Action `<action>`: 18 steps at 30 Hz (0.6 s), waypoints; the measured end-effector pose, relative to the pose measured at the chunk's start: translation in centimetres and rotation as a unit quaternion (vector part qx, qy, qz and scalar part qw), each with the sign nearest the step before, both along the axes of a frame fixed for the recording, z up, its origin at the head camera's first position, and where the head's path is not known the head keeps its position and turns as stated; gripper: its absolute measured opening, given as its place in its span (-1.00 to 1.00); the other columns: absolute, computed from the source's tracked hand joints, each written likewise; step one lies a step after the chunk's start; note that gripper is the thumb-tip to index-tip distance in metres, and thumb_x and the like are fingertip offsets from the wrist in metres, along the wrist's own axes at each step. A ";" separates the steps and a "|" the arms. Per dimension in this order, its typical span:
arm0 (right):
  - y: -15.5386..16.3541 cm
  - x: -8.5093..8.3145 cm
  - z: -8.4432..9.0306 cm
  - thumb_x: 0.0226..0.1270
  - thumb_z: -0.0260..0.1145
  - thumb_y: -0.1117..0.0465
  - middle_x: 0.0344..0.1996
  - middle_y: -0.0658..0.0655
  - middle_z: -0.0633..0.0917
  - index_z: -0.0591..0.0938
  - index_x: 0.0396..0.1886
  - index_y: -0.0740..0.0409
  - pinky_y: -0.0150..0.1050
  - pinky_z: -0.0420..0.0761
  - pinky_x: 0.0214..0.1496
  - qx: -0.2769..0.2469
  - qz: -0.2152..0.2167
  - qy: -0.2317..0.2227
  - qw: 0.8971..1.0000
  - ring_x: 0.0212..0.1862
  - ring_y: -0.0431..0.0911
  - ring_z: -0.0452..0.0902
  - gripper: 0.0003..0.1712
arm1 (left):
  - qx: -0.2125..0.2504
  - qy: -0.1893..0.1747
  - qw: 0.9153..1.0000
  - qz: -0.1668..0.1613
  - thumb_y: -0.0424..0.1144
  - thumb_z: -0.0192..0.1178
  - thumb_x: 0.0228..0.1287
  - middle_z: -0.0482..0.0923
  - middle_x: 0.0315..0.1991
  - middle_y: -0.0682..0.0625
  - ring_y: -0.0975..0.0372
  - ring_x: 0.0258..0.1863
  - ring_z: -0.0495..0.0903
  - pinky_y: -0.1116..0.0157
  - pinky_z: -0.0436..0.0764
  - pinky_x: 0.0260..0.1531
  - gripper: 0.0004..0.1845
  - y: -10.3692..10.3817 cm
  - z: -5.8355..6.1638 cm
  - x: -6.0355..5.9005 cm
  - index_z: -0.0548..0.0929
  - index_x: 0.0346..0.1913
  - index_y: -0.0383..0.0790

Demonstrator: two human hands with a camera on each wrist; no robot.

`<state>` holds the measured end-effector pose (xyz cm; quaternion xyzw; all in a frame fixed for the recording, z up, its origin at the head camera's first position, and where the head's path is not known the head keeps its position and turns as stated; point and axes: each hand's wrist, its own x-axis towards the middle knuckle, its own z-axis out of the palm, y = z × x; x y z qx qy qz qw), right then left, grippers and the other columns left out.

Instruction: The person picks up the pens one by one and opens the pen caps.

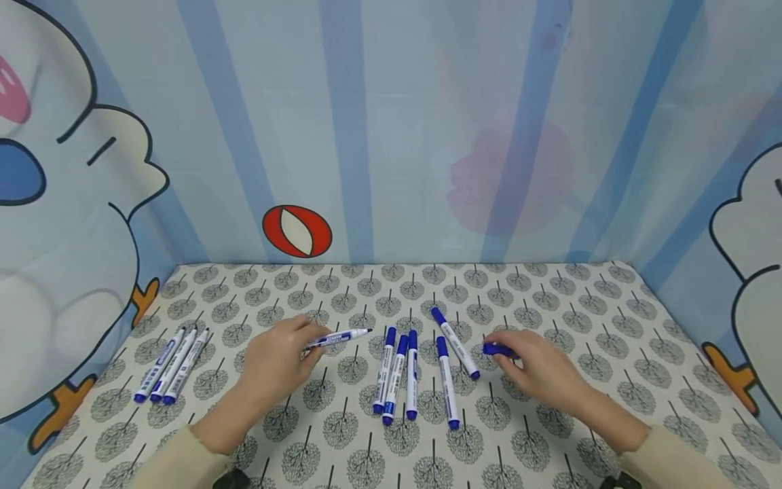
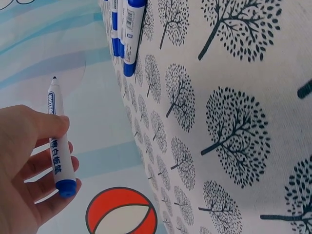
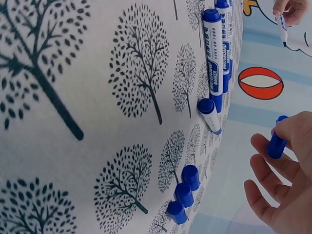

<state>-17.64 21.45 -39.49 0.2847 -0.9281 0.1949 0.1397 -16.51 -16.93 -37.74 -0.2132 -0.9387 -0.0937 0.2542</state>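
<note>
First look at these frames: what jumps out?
The left hand holds an uncapped marker at the table's middle, while the right hand pinches a blue cap. Five capped markers lie between the hands, and three uncapped markers lie at far left on the tree-print cloth.

Left hand (image 2: 22,161) fingers (image 2: 51,127) pinch an uncapped marker (image 2: 59,146).

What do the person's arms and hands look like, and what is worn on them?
Both hands, left and right, are bare: no gloves, rings or watch show. Each forearm wears a plain cream sleeve ending at the wrist. The fingers have short, unpainted nails.
</note>
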 end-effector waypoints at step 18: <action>0.7 -0.5 0.6 -0.05 0.42 0.32 -0.34 0.02 0.57 0.64 -0.22 0.14 -0.26 0.56 -0.36 -0.037 -0.032 0.078 0.996 -0.31 -0.14 0.48 -0.70 | 0.060 -0.061 0.987 0.136 -0.25 0.33 0.00 0.64 -0.36 -0.03 0.31 -0.73 0.34 0.38 0.23 -0.86 -0.72 -4.0 1.1 -0.2 0.67 -0.16 -0.13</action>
